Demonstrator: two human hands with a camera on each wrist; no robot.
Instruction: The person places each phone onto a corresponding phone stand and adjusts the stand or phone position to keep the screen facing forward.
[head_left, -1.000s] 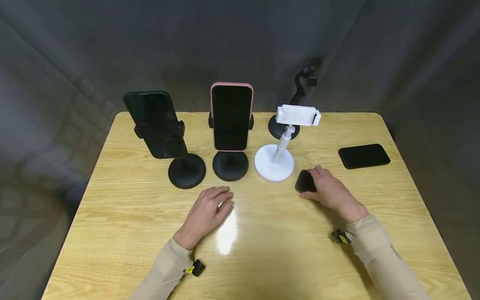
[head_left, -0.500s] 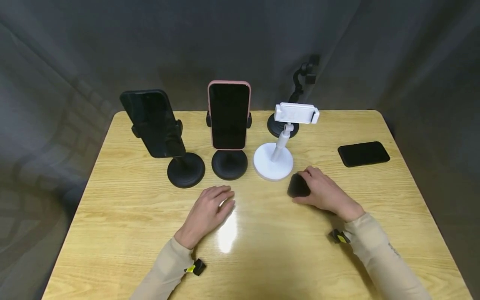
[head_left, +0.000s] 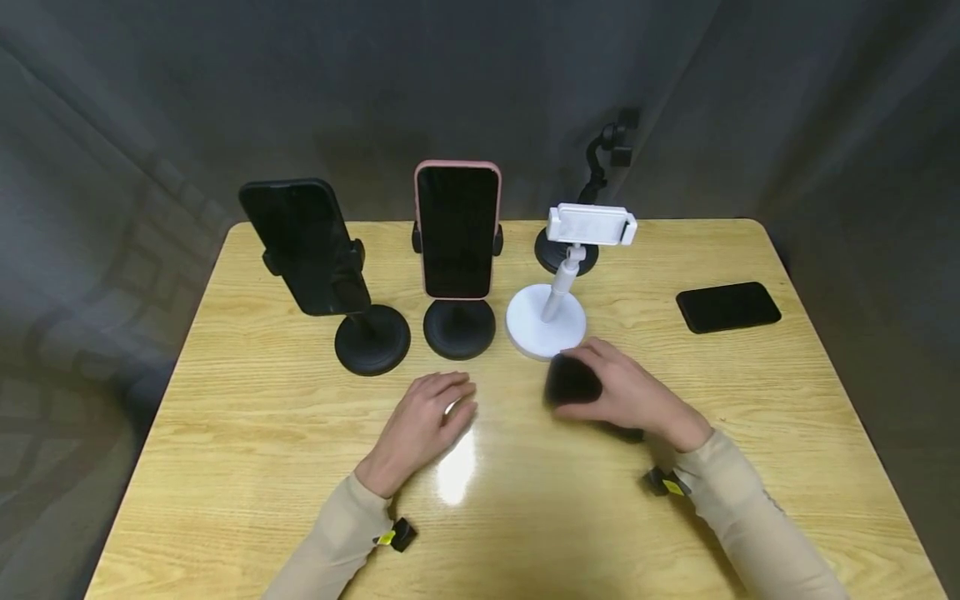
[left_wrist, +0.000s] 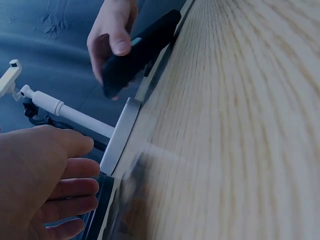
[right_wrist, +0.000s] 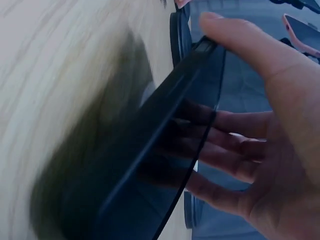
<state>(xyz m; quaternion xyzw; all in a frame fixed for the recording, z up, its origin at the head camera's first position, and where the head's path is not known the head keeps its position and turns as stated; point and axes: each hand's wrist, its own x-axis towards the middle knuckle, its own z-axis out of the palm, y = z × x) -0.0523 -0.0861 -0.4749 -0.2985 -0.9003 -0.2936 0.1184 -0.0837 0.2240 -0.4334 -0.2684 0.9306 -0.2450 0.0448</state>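
Note:
My right hand grips a black phone by its edges, tilted up off the table in front of the white phone stand. Seen from the right wrist, the thumb lies on one edge of the phone and the fingers spread along the other side. The left wrist view has the same phone raised above the wooden surface. My left hand rests near the middle of the table, holding nothing, its fingers loosely bent.
Two black stands hold phones: a black phone at left and a pink-framed phone beside it. Behind the white stand is a black stand with a bent arm. Another black phone lies flat at right. Dark curtains surround the table.
My right hand has moved left and slightly nearer, taking the black phone along and lifting it off the table. The left hand has barely shifted.

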